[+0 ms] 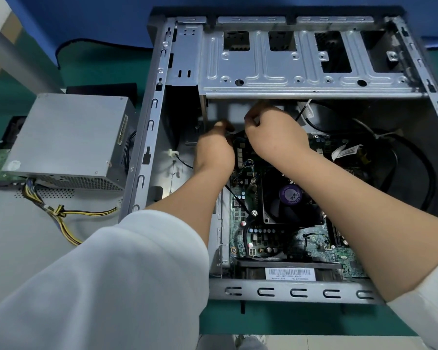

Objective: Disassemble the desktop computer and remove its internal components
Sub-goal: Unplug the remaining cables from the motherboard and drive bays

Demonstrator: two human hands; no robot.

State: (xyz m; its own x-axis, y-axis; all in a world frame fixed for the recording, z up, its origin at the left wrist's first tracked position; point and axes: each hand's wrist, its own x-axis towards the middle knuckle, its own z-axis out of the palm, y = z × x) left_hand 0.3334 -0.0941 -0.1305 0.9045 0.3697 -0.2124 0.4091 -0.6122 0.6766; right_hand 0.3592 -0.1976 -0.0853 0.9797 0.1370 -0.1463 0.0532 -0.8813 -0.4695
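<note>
Nearest the camera, the front rail of the computer case (pixel 288 291) runs across, case lying on its side, open face up, so the inside is reachable from above. Just beyond the rail sits the motherboard (pixel 258 238), not yet removed, with the black CPU fan (pixel 288 200) on top of it, purple label up. Both forearms reach over the rail into the case.

Left hand (pixel 214 150) is at the board's far left corner, fingers curled downward; likely steadying or pinching a connector, but what the grip holds is hidden, cannot tell. Right hand (pixel 273 132) is just beside it, fingers curled tight at the same spot, pinching something small near the board edge; the item is too hidden to name. My guess: two hands because a plug needs one to brace and one to pull.

Right of the fan, black cables (pixel 415 178) loop loose over the case floor. Farther back, the drive cage (pixel 276 64) spans the case, bays bare.

Left of the case, outside it, the power supply (pixel 68 137) rests on a flat gray panel (pixel 15 238), its yellow-black wire bundle (pixel 61 213) trailing free, so it looks already pulled. Green tabletop (pixel 99 64) shows behind.
</note>
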